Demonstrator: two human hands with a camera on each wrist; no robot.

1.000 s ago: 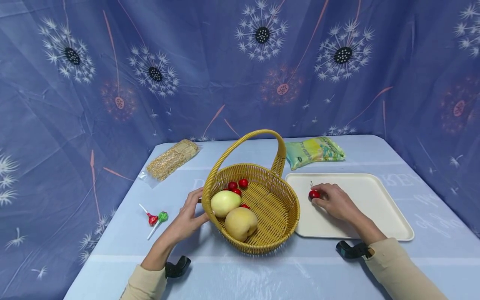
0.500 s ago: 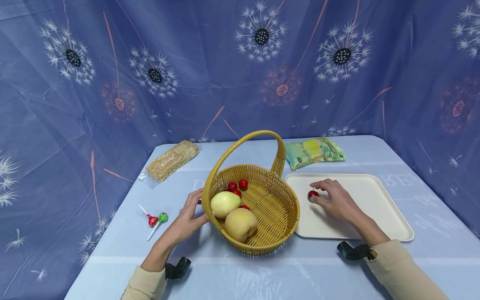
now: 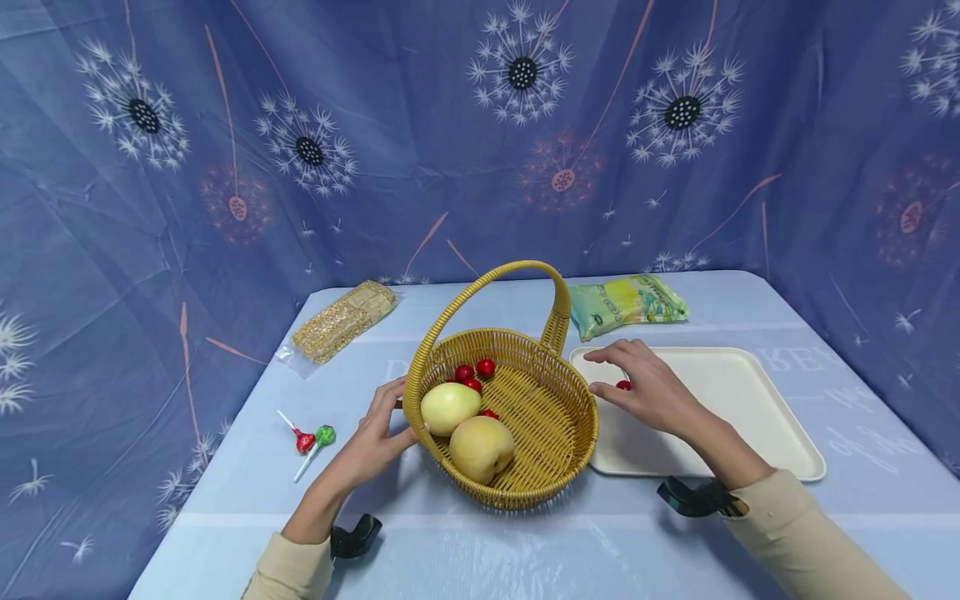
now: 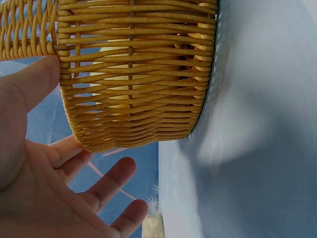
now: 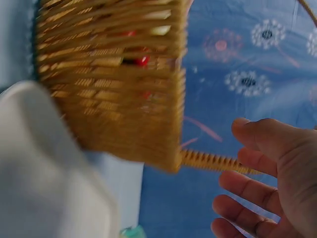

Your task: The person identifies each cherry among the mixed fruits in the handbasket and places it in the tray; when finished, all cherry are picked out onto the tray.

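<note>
A wicker basket [image 3: 536, 492] with a tall handle stands mid-table. Inside lie several red cherries [image 3: 486, 367], a pale yellow oval fruit [image 3: 451, 408] and a yellowish peach [image 3: 482, 448]. My left hand [image 3: 381, 437] rests against the basket's left side. In the left wrist view its thumb touches the rim beside the handle, and its other fingers spread loosely. My right hand [image 3: 651, 392], fingers apart and holding nothing, hovers over the left part of a white tray [image 3: 750, 417] near the basket's rim. On the tray a cherry [image 3: 624, 385] shows partly behind this hand.
Red [image 3: 303, 441] and green [image 3: 325, 435] lollipops lie left of the left hand. A clear bag of grains [image 3: 345, 321] is at the back left, and a green-yellow packet [image 3: 628, 304] lies behind the tray. A patterned blue curtain [image 3: 420, 125] encloses the table.
My right hand had its fingers at the cherry on the tray, let go of it, and has moved left toward the basket. The left hand and basket have stayed in place.
</note>
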